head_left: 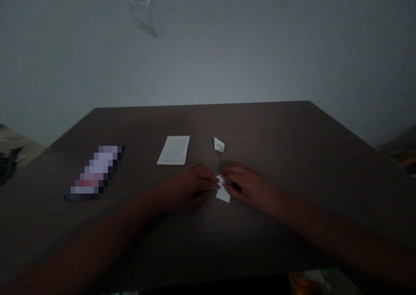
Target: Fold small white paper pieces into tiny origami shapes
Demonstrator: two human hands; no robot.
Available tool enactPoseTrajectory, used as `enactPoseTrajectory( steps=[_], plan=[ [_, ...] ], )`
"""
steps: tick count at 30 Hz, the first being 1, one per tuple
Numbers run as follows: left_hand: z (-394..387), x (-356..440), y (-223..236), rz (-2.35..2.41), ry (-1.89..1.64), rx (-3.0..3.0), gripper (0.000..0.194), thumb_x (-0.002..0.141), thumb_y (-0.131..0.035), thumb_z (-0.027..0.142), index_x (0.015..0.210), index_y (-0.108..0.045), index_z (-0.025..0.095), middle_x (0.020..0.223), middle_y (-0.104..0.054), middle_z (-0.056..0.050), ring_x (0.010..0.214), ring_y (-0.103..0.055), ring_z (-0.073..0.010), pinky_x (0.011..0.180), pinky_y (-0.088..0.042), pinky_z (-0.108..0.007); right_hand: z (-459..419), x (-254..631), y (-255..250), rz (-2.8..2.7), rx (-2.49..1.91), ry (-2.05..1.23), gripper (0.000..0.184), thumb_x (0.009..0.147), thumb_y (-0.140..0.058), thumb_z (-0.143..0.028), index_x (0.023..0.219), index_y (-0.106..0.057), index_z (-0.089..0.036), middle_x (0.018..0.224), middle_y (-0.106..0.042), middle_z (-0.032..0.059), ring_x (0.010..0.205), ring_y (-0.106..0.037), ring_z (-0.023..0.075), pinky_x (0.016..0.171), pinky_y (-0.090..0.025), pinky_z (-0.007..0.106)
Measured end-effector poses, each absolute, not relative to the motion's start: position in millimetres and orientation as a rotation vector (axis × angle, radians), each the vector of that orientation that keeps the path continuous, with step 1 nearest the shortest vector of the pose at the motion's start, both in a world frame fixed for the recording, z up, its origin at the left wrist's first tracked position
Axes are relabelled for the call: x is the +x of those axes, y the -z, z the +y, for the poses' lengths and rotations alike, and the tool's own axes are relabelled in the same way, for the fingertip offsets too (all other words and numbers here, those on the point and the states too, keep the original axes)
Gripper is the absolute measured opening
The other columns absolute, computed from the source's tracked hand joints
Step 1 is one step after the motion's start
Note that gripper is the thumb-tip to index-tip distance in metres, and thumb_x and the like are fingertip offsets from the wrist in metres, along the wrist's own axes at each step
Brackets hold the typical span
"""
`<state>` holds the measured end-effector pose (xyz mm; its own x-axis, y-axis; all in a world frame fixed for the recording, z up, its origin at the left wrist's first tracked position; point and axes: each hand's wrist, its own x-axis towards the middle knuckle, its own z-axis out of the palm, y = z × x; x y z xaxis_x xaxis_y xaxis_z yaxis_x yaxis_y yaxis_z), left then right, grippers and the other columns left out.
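Observation:
A small piece of white paper point(223, 194) lies on the table between my hands, partly covered by fingers. My left hand point(195, 184) has its fingers pressed together on the paper's left edge. From the other side my right hand point(245, 183) pinches the paper's upper right part. Just beyond them sits a small folded piece of paper point(219, 145), standing slightly up from the surface. A stack of printed paper sheets point(174, 150) rests flat to the left of it, past my left hand.
A phone point(95, 171) with a lit, blurred screen lies at the left of the brown wooden table point(276, 134). Behind the table rises a pale wall point(227, 47), with a clear plastic bag point(141, 6) hanging on it. Dim clutter shows past both side edges.

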<state>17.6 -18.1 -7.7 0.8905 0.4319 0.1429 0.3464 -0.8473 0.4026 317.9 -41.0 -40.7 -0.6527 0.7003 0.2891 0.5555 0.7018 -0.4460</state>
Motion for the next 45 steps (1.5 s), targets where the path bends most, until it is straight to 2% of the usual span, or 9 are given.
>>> enactPoseTrajectory(
  steps=[4, 13, 15, 18, 19, 26, 31, 37, 45],
  plan=[
    [-20, 20, 2, 0.606, -0.283, 2.654, 0.034, 0.117, -0.07, 0.009, 0.142, -0.088, 0.023, 0.146, -0.091, -0.007, 0.138, -0.082, -0.0265, 0.133, -0.057, -0.045, -47, 315, 36, -2.435, -1.042, -0.487, 0.003, 0.113, -0.082, -0.023, 0.116, -0.082, -0.023, 0.127, -0.087, 0.0132, 0.123, -0.083, 0.0325, 0.112, -0.07, 0.051],
    [-23, 22, -4, 0.679, -0.268, 2.615, 0.04, 0.113, -0.067, 0.008, 0.142, -0.088, 0.025, 0.142, -0.091, -0.008, 0.135, -0.083, -0.0281, 0.126, -0.06, -0.042, -58, 309, 30, -2.443, -1.088, -0.521, 0.033, 0.104, -0.095, -0.038, 0.129, -0.081, -0.022, 0.141, -0.084, 0.0182, 0.137, -0.079, 0.0397, 0.123, -0.067, 0.059],
    [-24, 22, -5, 0.622, -0.261, 2.679, 0.039, 0.112, -0.069, 0.007, 0.142, -0.088, 0.024, 0.142, -0.091, -0.008, 0.135, -0.083, -0.0293, 0.129, -0.058, -0.045, -56, 313, 32, -2.425, -1.048, -0.568, 0.031, 0.106, -0.095, -0.039, 0.129, -0.082, -0.023, 0.141, -0.085, 0.017, 0.137, -0.08, 0.0377, 0.122, -0.067, 0.057],
    [-29, 24, -7, 0.59, -0.241, 2.779, 0.04, 0.113, -0.07, 0.005, 0.141, -0.089, 0.026, 0.145, -0.091, -0.008, 0.136, -0.083, -0.0316, 0.135, -0.054, -0.052, -47, 322, 38, -2.331, -1.009, -0.63, 0.008, 0.117, -0.081, -0.033, 0.12, -0.082, -0.026, 0.132, -0.087, 0.0124, 0.126, -0.084, 0.0312, 0.113, -0.07, 0.05],
    [-30, 25, -7, 0.598, -0.237, 2.797, 0.041, 0.113, -0.07, 0.004, 0.141, -0.089, 0.027, 0.145, -0.091, -0.007, 0.136, -0.083, -0.0317, 0.136, -0.053, -0.052, -44, 324, 40, -2.293, -1.023, -0.614, 0.007, 0.119, -0.077, -0.031, 0.122, -0.082, -0.026, 0.132, -0.088, 0.0123, 0.127, -0.084, 0.0311, 0.114, -0.07, 0.05],
    [-33, 25, -2, 0.562, -0.228, 2.881, 0.031, 0.115, -0.075, 0.007, 0.138, -0.088, 0.023, 0.147, -0.089, -0.009, 0.138, -0.081, -0.03, 0.133, -0.057, -0.045, -38, 320, 48, -2.28, -1.068, -0.46, 0.026, 0.109, -0.082, -0.021, 0.134, -0.082, -0.027, 0.143, -0.085, 0.0142, 0.141, -0.079, 0.0364, 0.124, -0.066, 0.06],
    [-33, 25, -2, 0.568, -0.199, 2.874, 0.03, 0.116, -0.074, 0.01, 0.141, -0.087, 0.021, 0.143, -0.088, -0.012, 0.136, -0.082, -0.0321, 0.126, -0.062, -0.044, -36, 318, 48, -2.249, -1.093, -0.462, 0.025, 0.104, -0.084, -0.019, 0.127, -0.079, -0.027, 0.137, -0.085, 0.013, 0.135, -0.08, 0.0367, 0.119, -0.067, 0.058],
    [-32, 26, 0, 0.599, -0.207, 2.841, 0.036, 0.114, -0.072, 0.008, 0.144, -0.087, 0.023, 0.143, -0.087, -0.011, 0.136, -0.081, -0.0309, 0.126, -0.061, -0.042, -21, 320, 46, -2.197, -1.208, -0.484, 0.014, 0.104, -0.078, -0.016, 0.109, -0.072, -0.028, 0.114, -0.082, 0.007, 0.113, -0.079, 0.0298, 0.103, -0.065, 0.046],
    [-33, 25, -1, 0.636, -0.163, 2.839, 0.042, 0.115, -0.068, 0.008, 0.149, -0.086, 0.023, 0.147, -0.086, -0.011, 0.138, -0.082, -0.031, 0.127, -0.062, -0.04, -8, 318, 50, -2.119, -1.329, -0.422, 0.013, 0.104, -0.082, -0.019, 0.103, -0.072, -0.027, 0.109, -0.081, 0.0066, 0.105, -0.077, 0.0286, 0.097, -0.062, 0.042]
  ],
)
